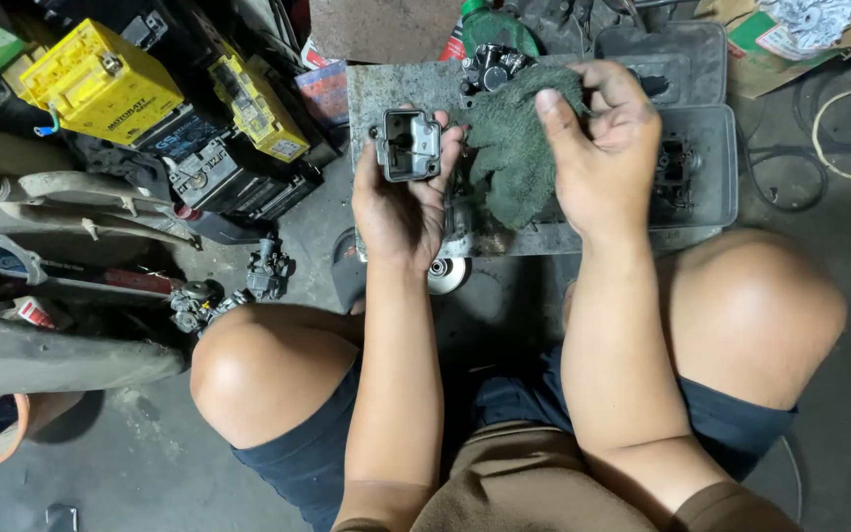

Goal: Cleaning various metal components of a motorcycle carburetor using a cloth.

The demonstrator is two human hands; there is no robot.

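1. The left hand (401,202) grips a small grey rectangular metal bowl-shaped casting (409,146), open side facing up.
2. Just right, the right hand (598,148) pinches a dark green terry cloth rag (519,148), nearly touching it.
3. Beyond lies a grimy metal plate (376,84).

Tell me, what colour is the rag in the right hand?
Dark green; the rag shows best in the head view, held by the right hand.
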